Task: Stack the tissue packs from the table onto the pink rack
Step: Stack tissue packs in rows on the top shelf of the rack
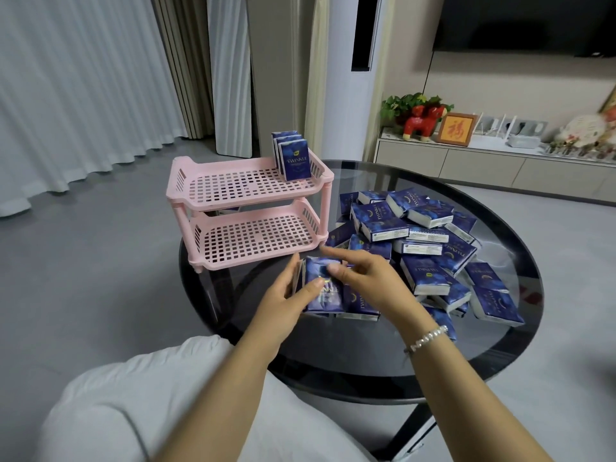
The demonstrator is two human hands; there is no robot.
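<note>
Your left hand (283, 291) & right hand (360, 275) both grip a blue tissue pack bundle (325, 288) just in front of pink rack (246, 208); 3 packs (293, 155) upright on top tier, rest piled on surface (333, 345)

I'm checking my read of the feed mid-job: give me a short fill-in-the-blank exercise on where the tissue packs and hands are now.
1. The packs already on the pink rack stand upright on its ____ shelf.
2. The rack's lower shelf holds ____ packs.
3. Both the left hand and the right hand hold a small bundle of blue tissue packs just in ____ of the rack.
4. The loose pile of packs lies on the round ____ table.

Missing words: top; no; front; glass
</note>
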